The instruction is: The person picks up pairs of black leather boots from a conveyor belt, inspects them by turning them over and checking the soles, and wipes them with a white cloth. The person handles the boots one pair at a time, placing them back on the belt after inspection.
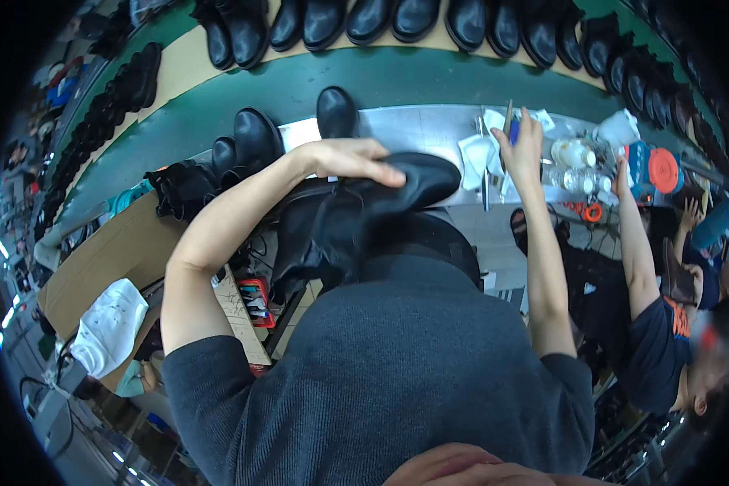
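Note:
A black leather boot lies across my lap, its toe pointing right toward the bench edge. My left hand grips it from above, thumb pressed on the upper. The boot's shaft hangs toward the lower left and is slightly blurred. Over the metal bench top, my right hand reaches out with thumb and fingers apart. A slim pointed tool shows between that thumb and the fingers; no firm hold on it is visible. White cloths or papers lie beside this hand.
Clear bottles and an orange-red lid stand to the right, near a co-worker's arm. Black boots line the green conveyor ahead. More boots stand at the left. Cardboard leans nearby.

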`<state>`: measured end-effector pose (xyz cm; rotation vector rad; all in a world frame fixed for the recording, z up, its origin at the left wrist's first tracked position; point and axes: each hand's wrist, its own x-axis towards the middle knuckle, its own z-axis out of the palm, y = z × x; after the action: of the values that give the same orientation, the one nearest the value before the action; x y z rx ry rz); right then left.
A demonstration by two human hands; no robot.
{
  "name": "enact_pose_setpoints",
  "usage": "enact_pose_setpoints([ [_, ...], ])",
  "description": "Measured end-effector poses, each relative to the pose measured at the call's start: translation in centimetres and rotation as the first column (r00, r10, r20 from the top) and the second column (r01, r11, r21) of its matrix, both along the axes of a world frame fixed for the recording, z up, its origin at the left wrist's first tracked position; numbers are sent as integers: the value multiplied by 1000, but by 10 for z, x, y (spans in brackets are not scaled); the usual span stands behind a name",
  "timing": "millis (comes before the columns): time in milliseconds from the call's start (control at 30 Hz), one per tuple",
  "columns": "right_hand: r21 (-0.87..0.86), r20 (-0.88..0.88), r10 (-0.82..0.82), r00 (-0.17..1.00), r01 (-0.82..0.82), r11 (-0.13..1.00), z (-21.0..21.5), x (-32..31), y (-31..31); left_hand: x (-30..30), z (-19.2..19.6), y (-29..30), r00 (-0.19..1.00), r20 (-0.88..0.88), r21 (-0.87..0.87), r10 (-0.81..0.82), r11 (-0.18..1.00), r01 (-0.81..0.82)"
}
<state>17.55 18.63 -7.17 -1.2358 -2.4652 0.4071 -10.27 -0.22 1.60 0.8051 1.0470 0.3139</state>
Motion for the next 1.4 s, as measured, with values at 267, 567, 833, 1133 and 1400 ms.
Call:
enact_pose_setpoints([
  [267,-787,-610,-424,669,-573,228,62,-81,-81,-6,30,33,729,165,280,664,678,-680],
  [567,-883,-468,-391,792,-424,199,95,-90,-88,40,23,20,576,168,183,800,549,-816],
  [833,-874,-479,-365,798,-395,283,91,-90,-91,45,19,17,561,156,183,813,534,-825],
  [1133,-888,-458,-426,781,-374,269,62,-89,-93,47,2,16,544,127,116,829,533,-838],
  [1400,-886,-424,-416,804,-274,373,84,-90,-84,55,18,23,502,183,168,845,476,-863],
])
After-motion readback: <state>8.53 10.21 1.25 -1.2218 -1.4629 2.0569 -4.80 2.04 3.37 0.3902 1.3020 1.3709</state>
